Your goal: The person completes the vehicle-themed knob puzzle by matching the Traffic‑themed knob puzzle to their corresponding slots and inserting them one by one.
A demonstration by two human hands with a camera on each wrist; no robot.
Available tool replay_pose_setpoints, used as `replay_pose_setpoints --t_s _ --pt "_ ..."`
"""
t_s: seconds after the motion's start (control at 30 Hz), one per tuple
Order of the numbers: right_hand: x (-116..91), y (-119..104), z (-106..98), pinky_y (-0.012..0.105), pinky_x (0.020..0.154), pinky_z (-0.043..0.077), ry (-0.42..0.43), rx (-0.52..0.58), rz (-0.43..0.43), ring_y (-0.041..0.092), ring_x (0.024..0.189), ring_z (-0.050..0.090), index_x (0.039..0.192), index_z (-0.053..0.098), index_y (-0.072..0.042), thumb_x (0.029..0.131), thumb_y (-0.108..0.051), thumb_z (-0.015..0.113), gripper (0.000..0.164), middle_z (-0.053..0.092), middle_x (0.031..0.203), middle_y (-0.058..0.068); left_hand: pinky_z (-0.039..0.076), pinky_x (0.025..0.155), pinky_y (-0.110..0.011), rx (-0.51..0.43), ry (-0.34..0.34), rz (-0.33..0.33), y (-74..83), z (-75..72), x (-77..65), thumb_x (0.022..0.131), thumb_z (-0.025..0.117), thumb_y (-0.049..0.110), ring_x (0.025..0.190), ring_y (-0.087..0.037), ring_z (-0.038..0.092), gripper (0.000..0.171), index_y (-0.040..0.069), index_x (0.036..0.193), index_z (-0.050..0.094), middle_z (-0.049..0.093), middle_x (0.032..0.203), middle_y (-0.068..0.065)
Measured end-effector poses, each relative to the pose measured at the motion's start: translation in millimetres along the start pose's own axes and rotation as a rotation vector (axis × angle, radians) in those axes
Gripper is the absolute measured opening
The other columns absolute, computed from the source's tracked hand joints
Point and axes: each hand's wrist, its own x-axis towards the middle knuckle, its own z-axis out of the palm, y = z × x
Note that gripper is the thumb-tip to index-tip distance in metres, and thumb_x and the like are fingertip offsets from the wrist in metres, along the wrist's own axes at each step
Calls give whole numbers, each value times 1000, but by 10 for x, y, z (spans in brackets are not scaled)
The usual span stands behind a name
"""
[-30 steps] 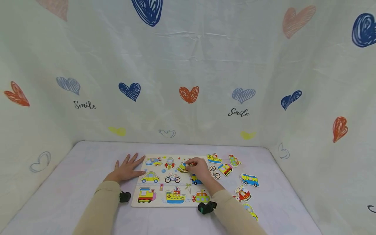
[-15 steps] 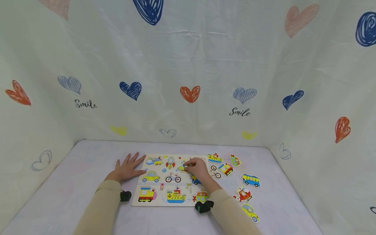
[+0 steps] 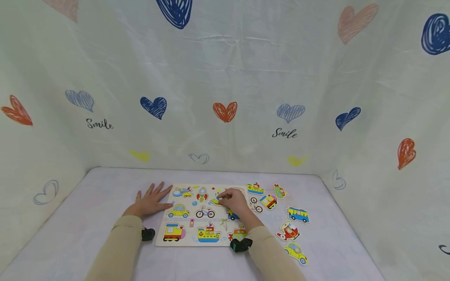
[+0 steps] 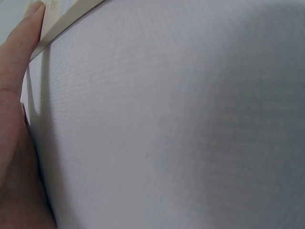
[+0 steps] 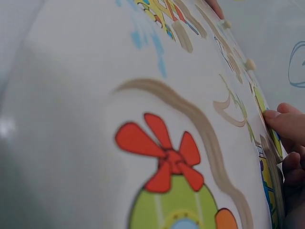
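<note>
A wooden puzzle board [image 3: 190, 242] with printed vehicles lies on the table. My left hand [image 3: 149, 203] spreads its fingers at the board's left side; in the left wrist view its thumb [image 4: 24, 40] rests on the board's edge. At the upper right of the board, my right hand [image 3: 235, 201] pinches a yellow-green puzzle piece [image 3: 215, 201], which looks like a flying saucer. In the right wrist view this piece leans at a slant under the fingertips [image 5: 272, 114]. The hand covers part of the top row and the printed bus [image 3: 232, 214].
Loose puzzle pieces lie right of the board: a boat [image 3: 255, 189], a submarine [image 3: 280, 191], a train [image 3: 268, 201], a bicycle [image 3: 256, 205], a bus [image 3: 297, 215], a helicopter [image 3: 289, 231] and a car [image 3: 296, 253]. A heart-printed curtain [image 3: 225, 144] stands behind the table.
The right hand's fingers have shifted slightly over the yellow-green piece, which lies lower against the board. The right wrist has moved a little left, uncovering the car piece. The left hand stays put.
</note>
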Motion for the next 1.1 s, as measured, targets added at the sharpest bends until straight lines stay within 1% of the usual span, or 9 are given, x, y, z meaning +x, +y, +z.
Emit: replay_pose_setpoints --t_s 0.13,0.37,0.5,0.63,0.7,0.87,0.93,1.03,1.1 --pt "14 3 11 41 87 46 -9 -3 0 24 103 57 88 79 -19 83 -13 79 8 66 107 0 -11 102 -74 -8 -2 1 -20 -2 -3 85 56 68 142 -51 -5 91 15 154 28 9 160 -22" --pt "34 9 25 45 99 43 -27 -28 9 30 124 51 88 79 -21 82 -15 80 9 63 124 6 -10 103 -74 -9 4 0 -23 -2 -18 85 56 67 143 -50 -4 91 15 154 28 9 160 -21" --pt "37 3 14 44 96 43 -39 -38 30 30 125 50 89 79 -21 82 -15 80 9 61 129 8 -10 102 -74 -13 4 6 -11 -6 -27 86 57 66 142 -51 -4 90 14 154 29 9 160 -22" --pt "47 -3 -1 37 86 44 -51 -40 33 30 124 51 90 79 -20 83 -14 79 9 59 132 9 -9 102 -75 -15 8 11 4 -28 -30 86 57 64 142 -52 -4 88 14 153 29 10 159 -23" --pt "50 -10 -8 36 82 43 -58 -30 42 29 118 53 90 79 -19 83 -14 79 9 59 131 10 -8 102 -75 -15 9 14 4 -33 -25 86 57 64 142 -52 -3 88 14 153 29 10 159 -23" --pt "43 -34 -36 41 96 46 -78 -2 56 31 122 51 91 78 -18 84 -14 78 8 58 133 11 -8 101 -76 -13 9 18 0 -24 -10 86 57 66 142 -52 -3 89 14 153 29 11 159 -23" --pt "43 -39 -42 41 96 46 -86 4 56 29 121 53 91 78 -17 84 -14 78 8 61 129 9 -8 101 -76 -12 9 17 2 -21 -8 86 57 66 142 -52 -3 89 14 153 29 11 159 -23" --pt "50 -41 -36 35 84 50 -90 -2 53 21 102 59 91 78 -16 84 -13 78 8 66 114 3 -8 102 -76 -10 9 16 7 -21 -15 86 57 65 142 -52 -3 89 14 153 29 11 159 -23" --pt "53 -45 -24 31 76 49 -88 -8 54 15 90 57 91 78 -16 84 -14 78 8 67 105 -1 -8 102 -76 -9 8 14 10 -25 -24 86 57 65 142 -52 -2 89 14 153 29 11 159 -23"
